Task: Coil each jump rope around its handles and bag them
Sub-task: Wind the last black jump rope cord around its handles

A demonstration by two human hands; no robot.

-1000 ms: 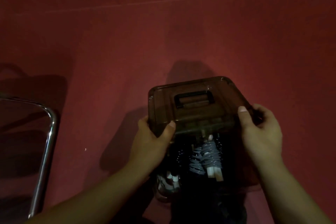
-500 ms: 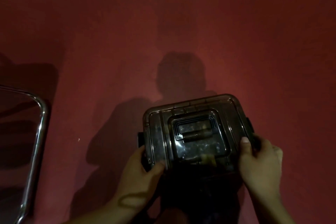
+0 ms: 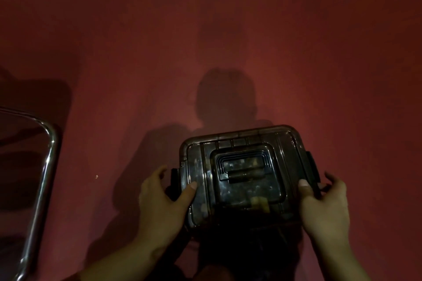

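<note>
On the red floor, near centre:
box: smoky lidded box (image 3: 246,175), contents too dark to tell
left hand (image 3: 163,207): thumb pressing lid, fingers curled round side latch (image 3: 174,178)
right hand (image 3: 324,207): same grip, right edge
writing: none readable
far left: chrome chair frame (image 3: 43,178)

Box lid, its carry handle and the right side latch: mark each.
box lid (image 3: 198,166): head view, flat left part of its top.
carry handle (image 3: 246,175): head view, middle of the bar.
right side latch (image 3: 312,166): head view, dark outer face.
</note>
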